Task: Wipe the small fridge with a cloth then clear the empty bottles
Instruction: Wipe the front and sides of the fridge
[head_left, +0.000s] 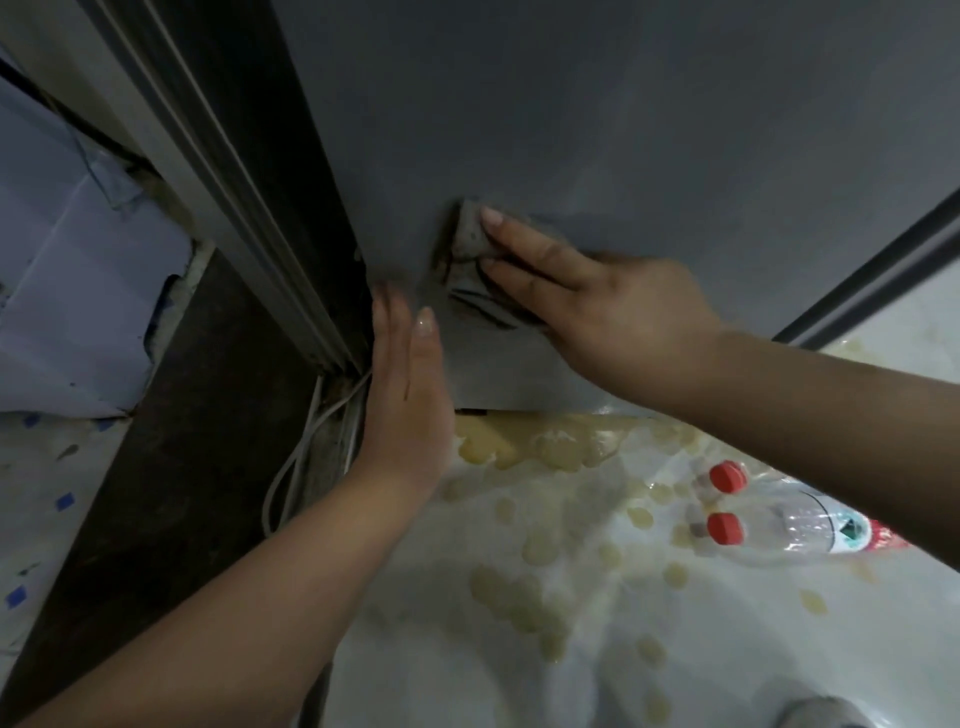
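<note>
— On the fridge?
— Grey side panel of the small fridge (623, 130), filling the upper half of the view. Against it, a crumpled grey cloth (470, 260), dirty and creased, low on the panel near its left edge.

— Held how?
— Pressed flat to the panel by the right hand (597, 306), fingers straight and spread over the cloth, not curled round it. Forearm reaching in from the right.

— And the other hand?
— Left hand (408, 395) with fingers straight and together, resting edge-on along the fridge's lower left corner, just beside the cloth, holding nothing.

— Bottles?
— Two clear plastic bottles (779, 525) with red caps, lying on their sides on the floor at lower right, partly hidden under the right forearm. Apparently empty, a label on the nearer one.

— Around them?
— Pale glossy floor covering (467, 649) with yellowish blotches. White cables (296, 457) trailing down left of the fridge beside a dark strip (156, 493). Farther left, a bluish-white panel (78, 312).
</note>
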